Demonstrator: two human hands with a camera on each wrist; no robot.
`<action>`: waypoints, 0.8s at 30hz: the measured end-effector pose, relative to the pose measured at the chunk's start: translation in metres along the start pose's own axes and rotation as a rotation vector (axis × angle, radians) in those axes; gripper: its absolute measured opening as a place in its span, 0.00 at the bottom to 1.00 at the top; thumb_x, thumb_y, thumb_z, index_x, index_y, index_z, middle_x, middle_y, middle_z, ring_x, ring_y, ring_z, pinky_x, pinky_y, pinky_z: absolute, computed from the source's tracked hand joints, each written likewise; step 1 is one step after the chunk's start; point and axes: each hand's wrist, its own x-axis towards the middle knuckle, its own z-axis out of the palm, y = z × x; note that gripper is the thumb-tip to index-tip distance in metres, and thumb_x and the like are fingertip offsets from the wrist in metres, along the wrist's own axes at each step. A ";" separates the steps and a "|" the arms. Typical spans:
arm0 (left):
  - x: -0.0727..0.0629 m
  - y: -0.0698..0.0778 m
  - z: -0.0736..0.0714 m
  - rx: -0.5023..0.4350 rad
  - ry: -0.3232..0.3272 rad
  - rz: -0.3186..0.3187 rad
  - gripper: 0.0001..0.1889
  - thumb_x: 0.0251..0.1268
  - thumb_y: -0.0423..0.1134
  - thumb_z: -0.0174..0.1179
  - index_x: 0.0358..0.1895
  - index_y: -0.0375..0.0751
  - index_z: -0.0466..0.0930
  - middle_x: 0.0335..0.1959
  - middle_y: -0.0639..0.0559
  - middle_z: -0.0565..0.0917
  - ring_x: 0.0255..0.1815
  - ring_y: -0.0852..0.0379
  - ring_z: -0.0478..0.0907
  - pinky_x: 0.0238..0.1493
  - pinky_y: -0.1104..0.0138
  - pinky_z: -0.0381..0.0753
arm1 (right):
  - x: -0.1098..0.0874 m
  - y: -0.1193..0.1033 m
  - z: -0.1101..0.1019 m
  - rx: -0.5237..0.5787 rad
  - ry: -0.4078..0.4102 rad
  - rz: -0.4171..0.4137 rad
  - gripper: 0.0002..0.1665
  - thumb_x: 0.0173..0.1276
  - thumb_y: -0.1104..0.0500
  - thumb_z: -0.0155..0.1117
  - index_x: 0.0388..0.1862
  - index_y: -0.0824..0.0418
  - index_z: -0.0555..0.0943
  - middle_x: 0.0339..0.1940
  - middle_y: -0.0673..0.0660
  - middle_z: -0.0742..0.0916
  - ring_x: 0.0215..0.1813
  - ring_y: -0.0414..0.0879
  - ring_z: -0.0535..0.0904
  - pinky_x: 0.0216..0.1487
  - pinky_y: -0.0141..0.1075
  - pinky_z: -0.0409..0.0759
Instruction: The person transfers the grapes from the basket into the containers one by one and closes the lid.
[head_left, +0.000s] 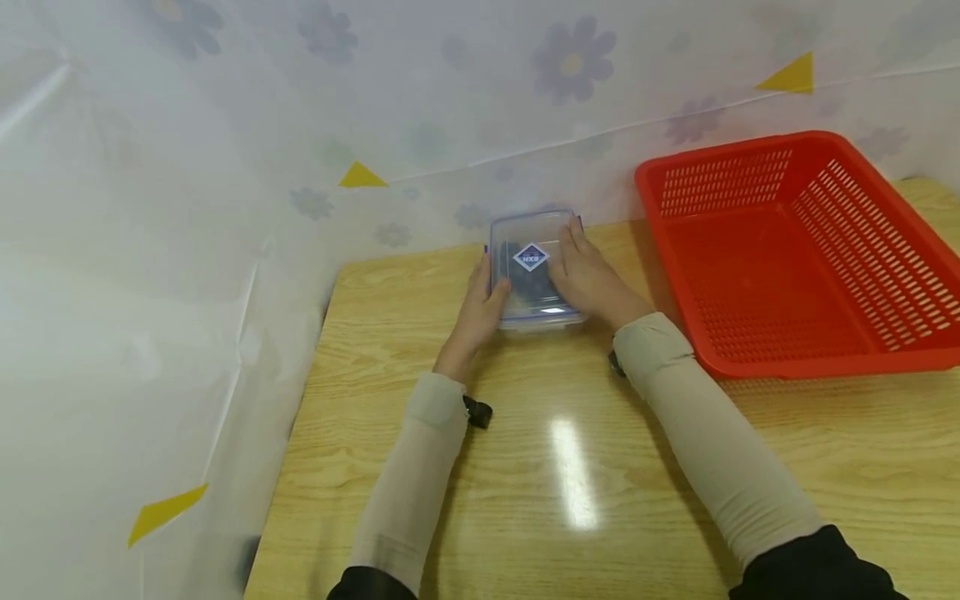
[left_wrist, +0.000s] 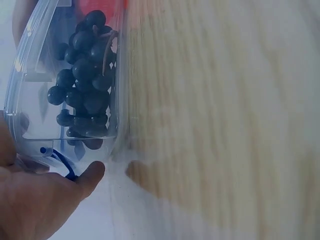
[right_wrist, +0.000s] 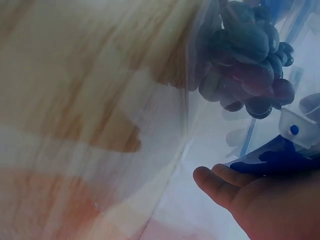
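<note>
A clear plastic food container [head_left: 517, 302] with a blue-edged lid and a blue-and-white diamond label is near the table's back edge. Through its wall in the left wrist view shows a bunch of dark grapes [left_wrist: 85, 75]. My left hand [head_left: 478, 312] grips the left side, its thumb at the lid's edge. On the right side my right hand [head_left: 588, 279] holds the container, partly covering the lid. A blue side latch [left_wrist: 63, 162] lies by the left thumb, and another blue latch [right_wrist: 275, 157] lies against the right hand. Some fingertips are hidden behind the container.
To the right stands a red plastic basket [head_left: 750, 275] with slotted walls, close to my right forearm. The wood-grain table [head_left: 525, 483] meets a flower-patterned covering [head_left: 427, 108] at the back and left. Yellow triangular pieces [head_left: 362, 176] are on that covering.
</note>
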 end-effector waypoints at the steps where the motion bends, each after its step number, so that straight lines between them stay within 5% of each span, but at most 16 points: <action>1: -0.001 0.001 0.000 0.006 0.007 -0.009 0.35 0.82 0.46 0.46 0.83 0.39 0.42 0.82 0.36 0.45 0.81 0.42 0.43 0.78 0.55 0.44 | 0.000 0.000 0.000 0.000 0.001 0.001 0.42 0.82 0.46 0.31 0.81 0.69 0.33 0.82 0.62 0.33 0.82 0.57 0.33 0.79 0.48 0.38; 11: -0.003 0.004 0.002 0.090 0.092 -0.049 0.38 0.80 0.49 0.51 0.82 0.38 0.46 0.82 0.35 0.44 0.81 0.40 0.44 0.78 0.55 0.45 | -0.001 0.001 0.000 0.030 0.024 -0.001 0.42 0.82 0.46 0.33 0.82 0.68 0.35 0.82 0.62 0.35 0.82 0.58 0.35 0.79 0.49 0.39; 17: -0.004 0.006 0.002 0.132 0.116 -0.017 0.38 0.79 0.47 0.53 0.81 0.34 0.47 0.81 0.33 0.45 0.80 0.39 0.44 0.78 0.56 0.44 | -0.001 0.001 0.000 0.038 0.020 0.001 0.43 0.82 0.46 0.33 0.82 0.68 0.35 0.82 0.61 0.35 0.82 0.57 0.35 0.79 0.48 0.39; 24: -0.001 0.007 0.002 0.057 0.094 0.012 0.38 0.79 0.42 0.52 0.81 0.34 0.43 0.81 0.36 0.47 0.81 0.47 0.43 0.77 0.65 0.42 | 0.000 0.002 0.001 0.047 0.023 0.008 0.43 0.82 0.47 0.34 0.82 0.68 0.35 0.82 0.61 0.34 0.82 0.57 0.35 0.79 0.48 0.39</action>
